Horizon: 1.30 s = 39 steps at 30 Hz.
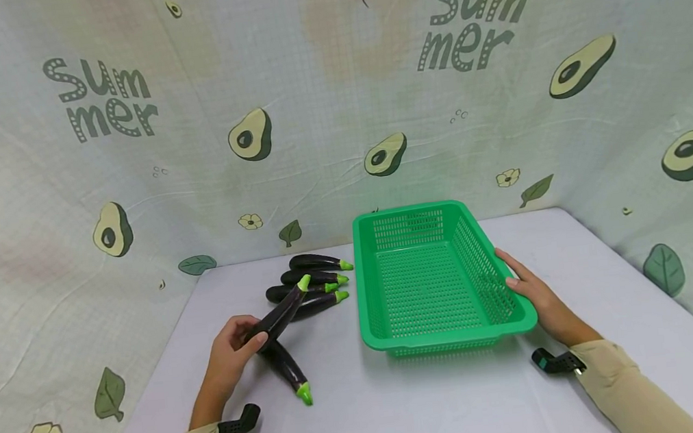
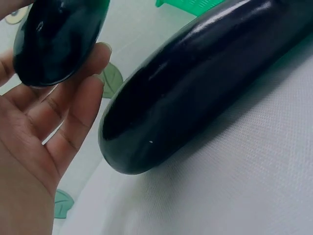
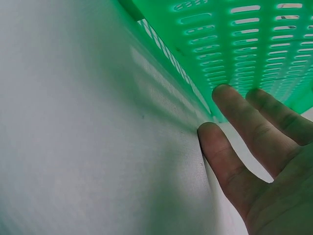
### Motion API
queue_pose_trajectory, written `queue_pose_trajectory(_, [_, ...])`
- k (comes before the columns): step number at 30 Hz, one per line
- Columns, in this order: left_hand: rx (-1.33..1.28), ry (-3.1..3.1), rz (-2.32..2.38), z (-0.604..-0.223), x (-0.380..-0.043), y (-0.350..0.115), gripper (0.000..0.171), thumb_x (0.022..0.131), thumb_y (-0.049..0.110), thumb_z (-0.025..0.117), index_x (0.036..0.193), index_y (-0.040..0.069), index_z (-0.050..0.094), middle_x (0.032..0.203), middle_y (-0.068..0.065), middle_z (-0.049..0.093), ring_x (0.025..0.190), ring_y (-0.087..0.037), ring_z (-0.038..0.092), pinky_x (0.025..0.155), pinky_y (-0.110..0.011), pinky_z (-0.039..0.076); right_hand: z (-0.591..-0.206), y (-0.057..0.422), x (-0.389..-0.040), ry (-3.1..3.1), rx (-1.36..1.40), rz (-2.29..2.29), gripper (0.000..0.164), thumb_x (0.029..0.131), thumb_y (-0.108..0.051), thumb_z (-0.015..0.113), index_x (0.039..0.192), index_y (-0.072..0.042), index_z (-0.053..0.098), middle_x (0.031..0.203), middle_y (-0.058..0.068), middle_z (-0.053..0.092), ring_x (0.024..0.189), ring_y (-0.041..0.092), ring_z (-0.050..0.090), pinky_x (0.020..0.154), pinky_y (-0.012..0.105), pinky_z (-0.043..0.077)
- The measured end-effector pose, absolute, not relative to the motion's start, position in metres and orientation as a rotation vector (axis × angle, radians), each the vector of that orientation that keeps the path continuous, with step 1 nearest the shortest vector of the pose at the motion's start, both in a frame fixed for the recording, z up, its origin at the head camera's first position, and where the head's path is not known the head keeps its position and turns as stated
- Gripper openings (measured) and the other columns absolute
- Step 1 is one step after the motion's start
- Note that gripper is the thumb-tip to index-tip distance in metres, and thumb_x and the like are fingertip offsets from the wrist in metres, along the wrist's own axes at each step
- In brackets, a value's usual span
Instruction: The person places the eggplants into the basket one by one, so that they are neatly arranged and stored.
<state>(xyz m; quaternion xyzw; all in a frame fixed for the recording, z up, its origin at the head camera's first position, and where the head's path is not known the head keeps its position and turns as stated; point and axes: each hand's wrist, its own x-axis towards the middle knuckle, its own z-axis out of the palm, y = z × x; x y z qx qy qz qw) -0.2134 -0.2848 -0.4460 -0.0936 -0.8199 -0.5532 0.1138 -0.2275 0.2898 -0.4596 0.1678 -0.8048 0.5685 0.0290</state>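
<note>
At the left, the left hand (image 1: 234,350) pinches one eggplant (image 1: 277,315) between thumb and fingers, near its blunt end, and the green stem points up and away from the person. This eggplant is above the table (image 1: 424,402), left of the basket (image 1: 397,343). Just under it, a lower eggplant (image 1: 289,373) lies with its stem toward the person. Farther back, four more eggplants (image 1: 323,304) lie close together, stems to the right, next to the basket. So, as I judge, the work is at an early point: one piece is picked up, and five are left on the table, all outside the basket. At the right, the right hand (image 1: 542,302) is at the basket's right side: the thumb seems to be on the rim, and in the right wrist view three fingers are straight and a little spread by the outer wall. How firmly they press, I cannot tell

The eggplants are long, almost black with a purple tone, smooth and shiny, with bright green stems. The held one looks straight; in the left wrist view its round end shines, and I see no clear damage on it
</note>
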Motion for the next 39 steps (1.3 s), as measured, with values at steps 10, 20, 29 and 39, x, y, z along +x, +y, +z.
queue_pose_trajectory(10, [-0.272,-2.362,-1.659,-0.447,-0.216,-0.281,0.037,0.094,0.015,0.073,0.123,0.000,0.055,0.122,-0.014,0.054,0.104,-0.012,0.059,0.085,-0.016,0.050,-0.463,0.293,-0.224,-2.441,0.562,1.786,0.058,0.110,-0.027,0.032,0.163,-0.025,0.011,0.165,0.017,0.005,0.131,0.004,0.026,0.091,0.011,0.031])
queue_pose_trajectory(20, [-0.387,-2.305,-1.619,-0.442,-0.220,-0.282,0.040,0.095,0.010,0.071,0.134,0.003,0.062,0.121,-0.013,0.056,0.096,-0.016,0.062,0.080,-0.022,0.055,-0.463,0.291,-0.222,-2.438,0.550,1.787,0.058,0.110,-0.026,0.034,0.163,-0.026,0.012,0.166,0.016,0.005,0.135,0.009,0.023,0.092,0.013,0.029])
queue_pose_trajectory(29, [-0.282,-2.421,-1.544,-0.429,-0.225,-0.266,0.042,0.098,0.024,0.069,0.136,0.008,0.058,0.132,-0.012,0.058,0.112,-0.020,0.055,0.088,-0.014,0.047,-0.461,0.288,-0.228,-2.426,0.590,1.815,0.059,0.109,-0.027,0.034,0.163,-0.025,0.010,0.167,0.012,0.002,0.142,0.018,0.017,0.095,0.014,0.027])
queue_pose_trajectory(39, [-0.322,-2.552,-1.465,-0.414,-0.238,-0.237,0.045,0.099,0.022,0.066,0.139,0.008,0.052,0.134,-0.015,0.057,0.119,-0.030,0.054,0.095,-0.041,0.050,-0.462,0.291,-0.229,-2.417,0.623,1.805,0.062,0.108,-0.022,0.037,0.163,-0.025,0.009,0.168,0.007,0.000,0.149,0.034,-0.001,0.104,0.015,0.018])
